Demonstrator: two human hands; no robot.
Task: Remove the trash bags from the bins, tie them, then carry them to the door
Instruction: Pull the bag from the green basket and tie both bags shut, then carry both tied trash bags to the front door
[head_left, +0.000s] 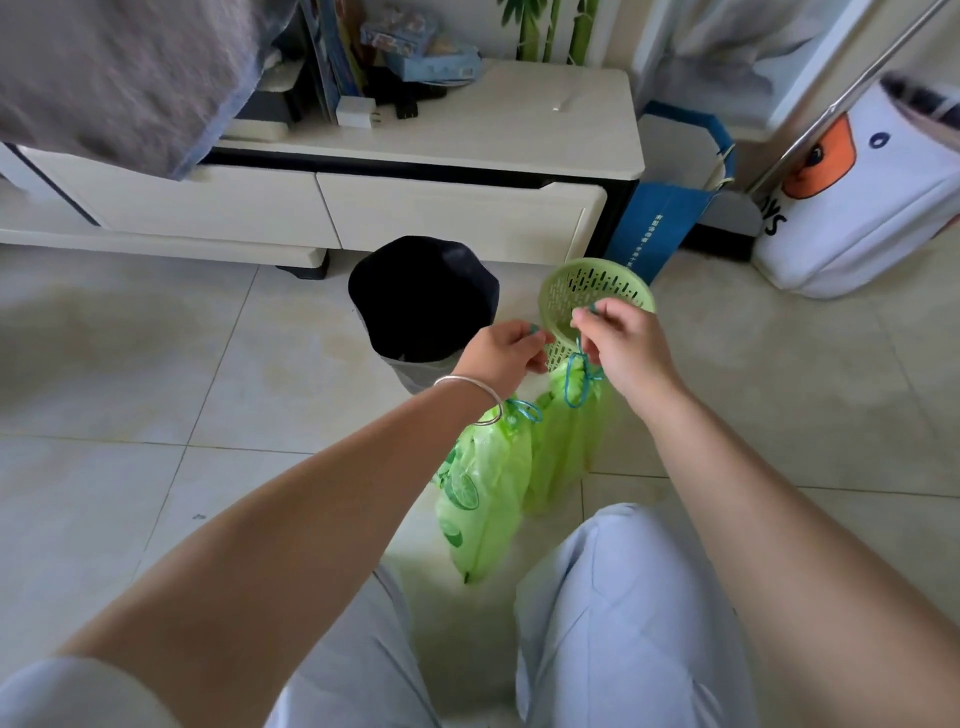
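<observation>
So from the head cam, the person is crouched over the floor (156, 364) with two green trash bags in front of the knees. The left hand (498, 353) and right hand (623, 348) are each pinching an end of the blue drawstring (579, 382) on the second bag (566, 447), pulling the ends apart, which looks to me like cinching a knot tight. Both grips are pressed closed on the string, fingers curled in. Holding the string up high keeps the bag hanging straight so the neck bunches.

The first bag (483, 499) sits just beside it on the left, its own blue loop already pulled closed at the top, so I'd guess that one is done. It leans against the second bag.

Behind the hands is the green slotted bin (587, 288), tipped on its side and with no liner I can see in it, and the dark bin (421, 296) next to it, upright with a dark liner inside. Both stand by the white TV cabinet (415, 197). No door in view, so the carrying part isn't started.
</observation>
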